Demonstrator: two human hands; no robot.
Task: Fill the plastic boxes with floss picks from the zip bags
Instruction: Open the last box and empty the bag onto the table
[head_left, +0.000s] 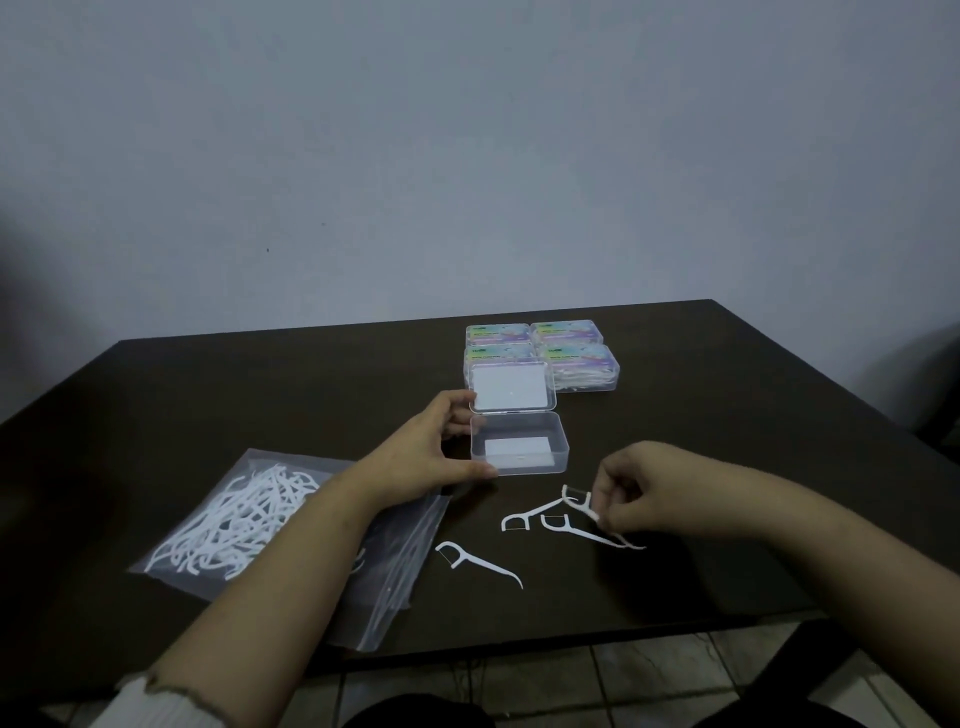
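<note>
Your left hand (441, 447) held the open box (519, 449) at mid-frame, thumb against its near left corner and fingers curled round the far left corner by the hinge, with the lid (511, 387) tipped back. The box looked empty apart from a white card on its floor. Your right hand (628, 491), right of centre, had its fingers curled and pinched one pick (579, 501) by the handle, bow end up and clear of the table (208, 395).

Three more picks lay loose just below the box: one (530, 514) and another (582, 530) close under your right hand, a third (478, 564) a little lower left. The bag (244, 519) sat lower left, half under your forearm, and was full of picks. Four shut boxes (540, 348) stood behind the open one; the nearest right one seemed already filled, though the dim view made that hard to confirm.

Each pick would have weighed next to nothing: thin, stiff plastic, smooth and apt to skid on the table. The handle was the place to pinch, since the floss and the pointed tail were the weak parts. The box was light enough to slide, so your steadying grip was wise.
</note>
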